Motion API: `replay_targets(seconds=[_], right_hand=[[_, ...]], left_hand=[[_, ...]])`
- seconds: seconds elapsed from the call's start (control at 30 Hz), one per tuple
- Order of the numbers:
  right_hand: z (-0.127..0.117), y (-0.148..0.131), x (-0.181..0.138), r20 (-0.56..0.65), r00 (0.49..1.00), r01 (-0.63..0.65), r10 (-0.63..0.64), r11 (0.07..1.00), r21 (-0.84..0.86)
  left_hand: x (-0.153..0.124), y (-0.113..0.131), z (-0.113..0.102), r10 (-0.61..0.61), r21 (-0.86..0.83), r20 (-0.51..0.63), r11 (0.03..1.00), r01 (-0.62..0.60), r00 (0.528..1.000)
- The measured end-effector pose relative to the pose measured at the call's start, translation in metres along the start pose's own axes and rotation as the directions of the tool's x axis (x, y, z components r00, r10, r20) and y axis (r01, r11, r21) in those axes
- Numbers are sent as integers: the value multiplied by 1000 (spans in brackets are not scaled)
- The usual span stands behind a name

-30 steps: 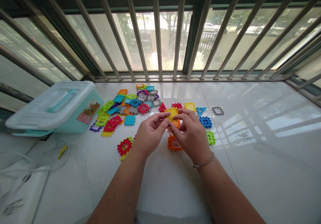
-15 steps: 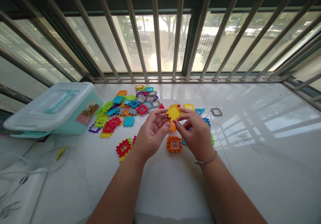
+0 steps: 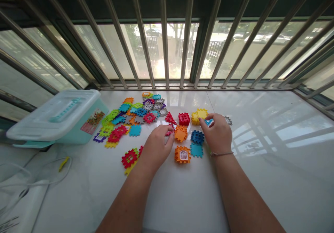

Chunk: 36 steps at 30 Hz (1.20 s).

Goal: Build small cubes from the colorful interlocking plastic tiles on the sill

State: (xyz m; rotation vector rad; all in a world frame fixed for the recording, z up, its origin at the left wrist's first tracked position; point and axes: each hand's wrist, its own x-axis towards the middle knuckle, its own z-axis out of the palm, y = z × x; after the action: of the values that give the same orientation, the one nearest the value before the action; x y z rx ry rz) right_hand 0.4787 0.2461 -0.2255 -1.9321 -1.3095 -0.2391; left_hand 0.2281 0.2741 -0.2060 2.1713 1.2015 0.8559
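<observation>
My right hand pinches a yellow notched square tile by its right edge, at a yellow block. My left hand is low over the floor, its thumb and forefinger apart beside an orange block. A red piece shows between those fingertips and seems to lie behind them. Behind the orange block sits a red windowed block. Nearer me is an orange block with a white window. A dark blue block and a light blue tile lie below my right hand.
A mixed pile of notched tiles spreads to the left. A red windowed tile rests on others near my left forearm. The lidded turquoise box stands farther left. A grey tile is right of my hand; metal bars rise behind.
My hands have parted. The left let go of the yellow tile and lowered beside the orange block; the right carried the tile rightward to the yellow block.
</observation>
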Motion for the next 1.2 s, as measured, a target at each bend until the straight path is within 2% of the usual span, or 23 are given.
replay_targets(seconds=[0.47, 0.87, 1.2], right_hand=[[15, 1, 1, 95, 995, 36, -32, 998, -43], [10, -6, 1, 159, 987, 9, 5, 996, -85], [10, -6, 1, 197, 980, -1, 18, 996, -87]], left_hand=[[-4, -4, 4, 57, 38, 175, 997, -65, 983], [-3, -3, 6, 9, 0, 213, 1000, -10, 977], [-4, -5, 9, 32, 31, 234, 999, -40, 972]])
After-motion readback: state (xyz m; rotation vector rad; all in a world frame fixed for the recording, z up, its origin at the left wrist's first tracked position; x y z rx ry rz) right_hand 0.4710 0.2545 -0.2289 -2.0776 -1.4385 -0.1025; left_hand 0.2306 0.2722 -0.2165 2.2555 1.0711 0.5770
